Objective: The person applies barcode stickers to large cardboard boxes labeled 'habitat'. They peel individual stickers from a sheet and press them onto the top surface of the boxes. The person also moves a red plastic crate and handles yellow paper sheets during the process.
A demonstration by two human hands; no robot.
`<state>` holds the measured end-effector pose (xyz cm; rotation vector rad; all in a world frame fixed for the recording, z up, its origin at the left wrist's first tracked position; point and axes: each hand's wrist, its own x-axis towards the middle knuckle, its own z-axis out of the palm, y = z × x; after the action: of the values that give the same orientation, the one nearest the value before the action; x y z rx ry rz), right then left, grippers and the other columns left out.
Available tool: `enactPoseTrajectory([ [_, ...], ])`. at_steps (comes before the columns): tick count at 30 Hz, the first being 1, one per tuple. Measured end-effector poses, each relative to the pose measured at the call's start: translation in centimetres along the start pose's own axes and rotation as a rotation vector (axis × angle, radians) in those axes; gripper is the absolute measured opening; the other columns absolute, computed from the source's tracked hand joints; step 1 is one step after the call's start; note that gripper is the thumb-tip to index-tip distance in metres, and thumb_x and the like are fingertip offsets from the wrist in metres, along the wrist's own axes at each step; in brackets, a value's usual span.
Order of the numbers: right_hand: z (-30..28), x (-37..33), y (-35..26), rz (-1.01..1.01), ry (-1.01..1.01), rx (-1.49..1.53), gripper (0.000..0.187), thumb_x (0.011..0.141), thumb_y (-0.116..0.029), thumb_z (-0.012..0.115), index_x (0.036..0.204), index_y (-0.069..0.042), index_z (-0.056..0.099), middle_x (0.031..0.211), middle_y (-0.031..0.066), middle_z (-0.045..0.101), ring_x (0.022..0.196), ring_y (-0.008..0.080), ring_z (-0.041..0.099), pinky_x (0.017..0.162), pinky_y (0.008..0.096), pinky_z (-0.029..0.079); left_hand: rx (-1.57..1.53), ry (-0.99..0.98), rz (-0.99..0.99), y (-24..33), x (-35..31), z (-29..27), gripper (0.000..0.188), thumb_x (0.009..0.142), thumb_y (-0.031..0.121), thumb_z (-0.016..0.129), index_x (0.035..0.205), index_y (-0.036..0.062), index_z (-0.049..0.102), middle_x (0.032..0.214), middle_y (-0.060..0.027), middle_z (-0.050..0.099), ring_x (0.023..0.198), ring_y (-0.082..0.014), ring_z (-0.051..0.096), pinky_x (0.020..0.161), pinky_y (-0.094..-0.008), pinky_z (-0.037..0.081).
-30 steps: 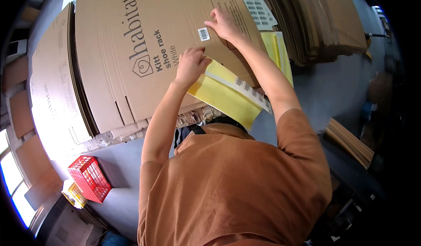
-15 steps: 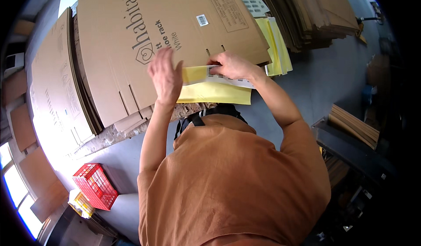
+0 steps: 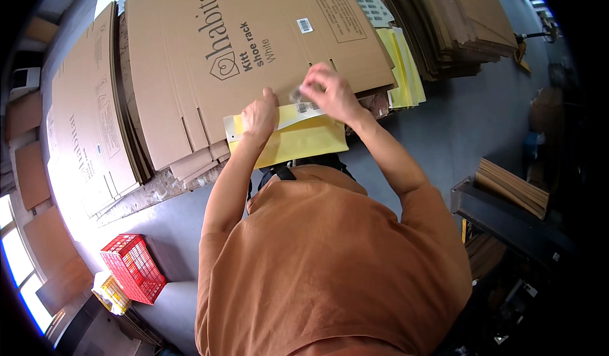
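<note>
Along the near edge of the flat carton [image 3: 174,90], we find the left hand [image 3: 257,119] pinching a yellow sheet [image 3: 306,142], the right hand [image 3: 333,97] apparently pinching a blurred label [image 3: 295,94], both judged light, flexible, best edge-held.

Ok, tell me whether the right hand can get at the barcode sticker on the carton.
Probably yes: nothing stands between the right hand and the barcode sticker on the printed carton, though the fingers seem to pinch a blurred piece.
</note>
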<state>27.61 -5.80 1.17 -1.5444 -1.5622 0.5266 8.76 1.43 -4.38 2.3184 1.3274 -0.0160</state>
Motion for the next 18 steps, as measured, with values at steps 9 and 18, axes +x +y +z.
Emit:
enactPoseTrajectory([
  [9, 5.6, 2.2, 4.3, 0.672, -0.054, 0.053, 0.028, 0.08, -0.028, 0.07, 0.09, -0.003, 0.073, 0.084, 0.0151, 0.072, 0.079, 0.0241, 0.069, 0.075, 0.035, 0.052, 0.029, 0.201, 0.246, -1.7, -1.9, 2.3, 0.019, 0.093, 0.02, 0.051, 0.107, 0.0078, 0.046, 0.066, -0.0158, 0.064, 0.06, -0.0369, 0.063, 0.061, -0.0463, 0.051],
  [18, 7.1, 2.3, 4.1, 0.714, -0.014, -0.128, 0.024, 0.082, -0.029, 0.069, 0.091, -0.006, 0.073, 0.086, 0.0149, 0.071, 0.081, 0.0293, 0.069, 0.076, 0.0383, 0.053, 0.129, 0.146, 0.233, -1.4, -1.0, 3.0, 0.051, 0.094, 0.033, 0.053, 0.141, 0.0182, 0.039, 0.077, -0.0129, 0.066, 0.061, -0.0336, 0.065, 0.059, -0.0459, 0.052],
])
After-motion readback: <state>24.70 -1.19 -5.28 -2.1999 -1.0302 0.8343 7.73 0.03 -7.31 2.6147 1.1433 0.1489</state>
